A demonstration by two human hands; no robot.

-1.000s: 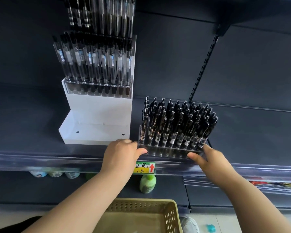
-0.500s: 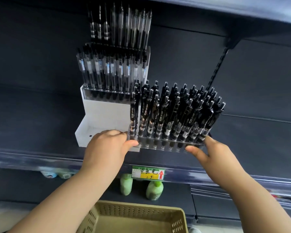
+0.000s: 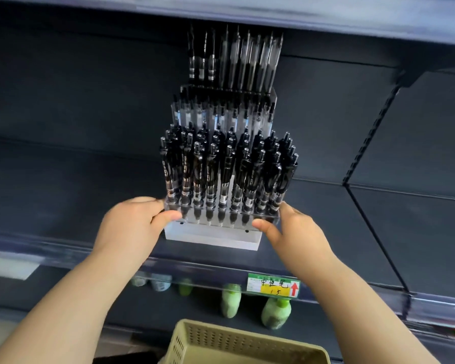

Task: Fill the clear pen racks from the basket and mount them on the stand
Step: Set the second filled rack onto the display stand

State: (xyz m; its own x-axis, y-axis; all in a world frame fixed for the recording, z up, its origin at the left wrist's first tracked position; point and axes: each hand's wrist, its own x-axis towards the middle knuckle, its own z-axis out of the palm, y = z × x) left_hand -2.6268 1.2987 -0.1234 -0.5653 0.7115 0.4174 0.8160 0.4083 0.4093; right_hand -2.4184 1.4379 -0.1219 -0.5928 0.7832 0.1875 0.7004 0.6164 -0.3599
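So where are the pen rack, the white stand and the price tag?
pen rack (image 3: 238, 221), head view, on its clear base.
white stand (image 3: 213, 239), head view, on its front lower step.
price tag (image 3: 273, 290), head view, on its yellow part.

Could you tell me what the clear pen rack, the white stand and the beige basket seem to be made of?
The clear pen rack is likely glossy acrylic; pen tips show through its base. The white stepped stand is apparently matte plastic or acrylic, flat-faced with small dark holes. The beige perforated basket is probably moulded plastic, given its regular grid of holes.
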